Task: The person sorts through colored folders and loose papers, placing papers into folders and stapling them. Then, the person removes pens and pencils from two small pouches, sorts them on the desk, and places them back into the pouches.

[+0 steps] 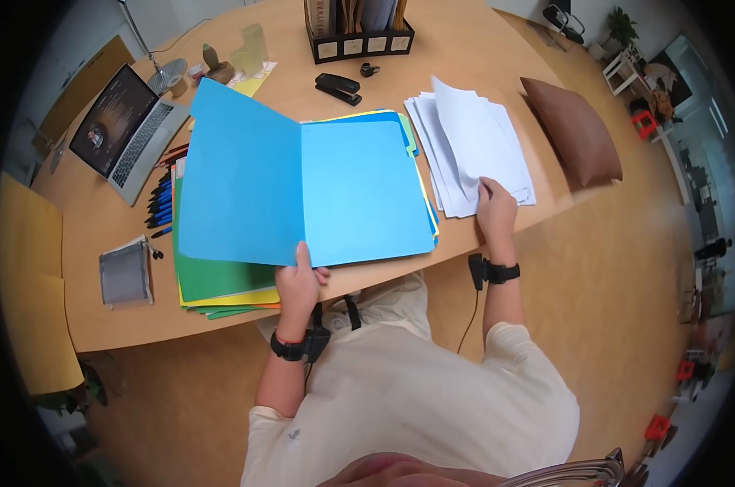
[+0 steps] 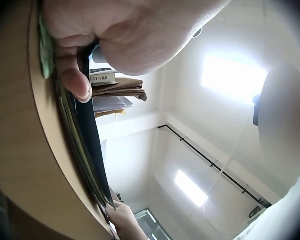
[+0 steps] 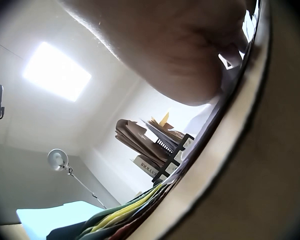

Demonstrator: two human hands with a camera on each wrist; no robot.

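Observation:
A blue folder (image 1: 367, 191) lies spread open on a pile of coloured folders, its left cover (image 1: 242, 178) raised at a slant. At the bottom of its fold my left hand (image 1: 299, 284) grips the edge, thumb on top and fingers curled beneath. In the left wrist view that hand (image 2: 115, 35) hangs over the dark folder edge (image 2: 92, 135). To the right, my right hand (image 1: 497, 213) pinches the lower edge of a white paper sheet (image 1: 465, 134), whose upper corner curls up off the stack (image 1: 510, 162). The right wrist view shows mostly my palm (image 3: 175, 55).
Green and yellow folders (image 1: 213, 280) lie under the blue one. Left are blue pens (image 1: 161, 203), a grey pouch (image 1: 125, 274) and a laptop (image 1: 132, 134). A black stapler (image 1: 337, 88) and file organizer (image 1: 363, 45) stand behind. A brown cushion (image 1: 575, 134) sits right of the papers.

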